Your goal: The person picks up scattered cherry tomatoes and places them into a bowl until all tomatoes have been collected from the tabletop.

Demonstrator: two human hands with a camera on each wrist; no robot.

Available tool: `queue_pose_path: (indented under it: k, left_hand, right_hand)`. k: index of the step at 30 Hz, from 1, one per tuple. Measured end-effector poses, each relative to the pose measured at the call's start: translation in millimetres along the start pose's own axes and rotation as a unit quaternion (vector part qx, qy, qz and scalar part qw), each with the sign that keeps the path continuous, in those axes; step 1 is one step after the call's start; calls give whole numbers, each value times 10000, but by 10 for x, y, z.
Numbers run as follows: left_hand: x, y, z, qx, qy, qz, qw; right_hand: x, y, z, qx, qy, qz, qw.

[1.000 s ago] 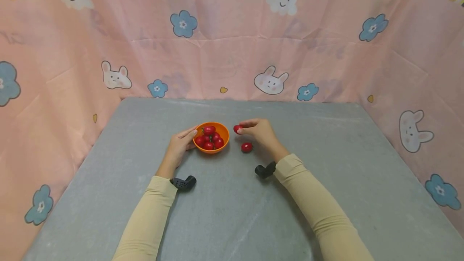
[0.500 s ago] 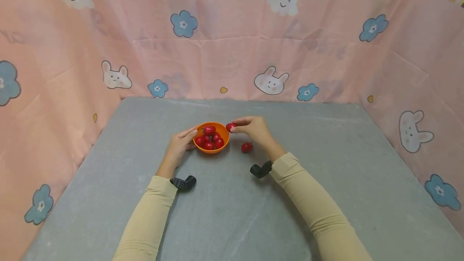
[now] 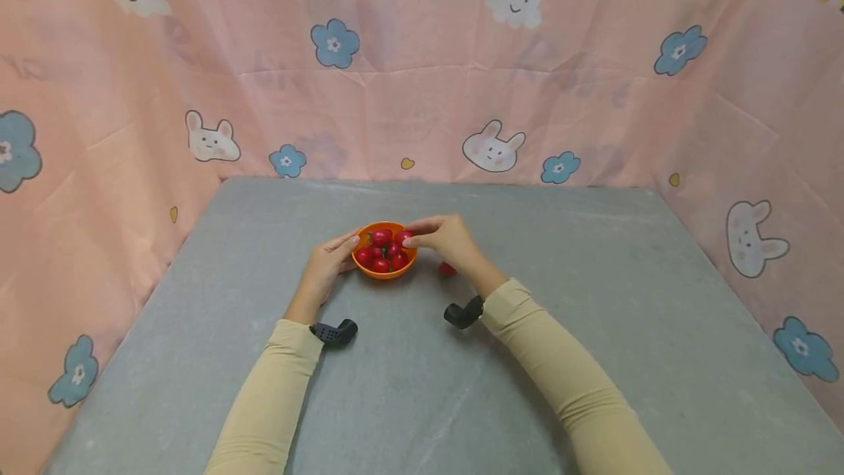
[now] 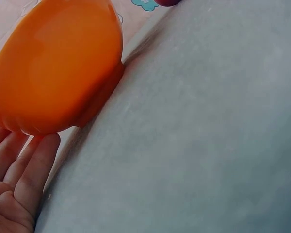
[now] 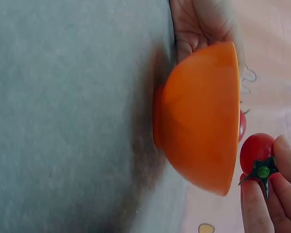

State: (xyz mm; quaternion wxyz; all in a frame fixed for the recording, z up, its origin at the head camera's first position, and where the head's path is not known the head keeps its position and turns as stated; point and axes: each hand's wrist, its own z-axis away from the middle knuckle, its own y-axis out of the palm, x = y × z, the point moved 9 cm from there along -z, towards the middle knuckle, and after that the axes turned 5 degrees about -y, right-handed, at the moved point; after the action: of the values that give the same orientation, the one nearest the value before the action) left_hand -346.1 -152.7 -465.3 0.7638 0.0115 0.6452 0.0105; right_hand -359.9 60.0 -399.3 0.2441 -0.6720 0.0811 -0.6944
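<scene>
An orange bowl (image 3: 385,275) stands on the grey table with several red cherry tomatoes (image 3: 379,265) inside. My left hand (image 3: 321,267) holds the bowl from its left side, thumb at the rim and fingertips against the outer wall, as the left wrist view also shows. Between thumb and fingers, my right hand (image 3: 453,242) pinches a cherry tomato (image 5: 257,151) with a green stalk. In the head view this tomato overlaps the bowl's right rim; the right wrist view puts it just past the rim's edge. Another cherry tomato (image 3: 446,269) lies right of the bowl, partly hidden behind my right hand.
The grey table (image 3: 395,402) reaches back to a pink cloth (image 3: 409,94) printed with rainbows, rabbits and flowers, which also rises on both sides. A black wrist camera (image 3: 336,333) sits on the left wrist, and another black camera (image 3: 463,312) on the right.
My right hand has moved left with the pinched cherry tomato, from beside the bowl to over its right rim. The left hand and the bowl have stayed in place.
</scene>
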Motion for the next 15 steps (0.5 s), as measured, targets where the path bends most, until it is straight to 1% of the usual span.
queue_pose_path:
  k: [7,9,11,15]
  left_hand:
    - [-44,9,24,37,284,40,9996]
    - [-37,10,23,27,259,34,9997]
    - [-24,11,19,20,161,-34,9999]
    - [2,5,11,-27,-15,-172,9998]
  right_hand:
    - [-6,153,24,13,125,5,9999]
    - [-7,202,29,44,144,30,9999]
    - [-4,250,28,101,119,62,9999]
    - [17,327,20,195,-22,151,9997]
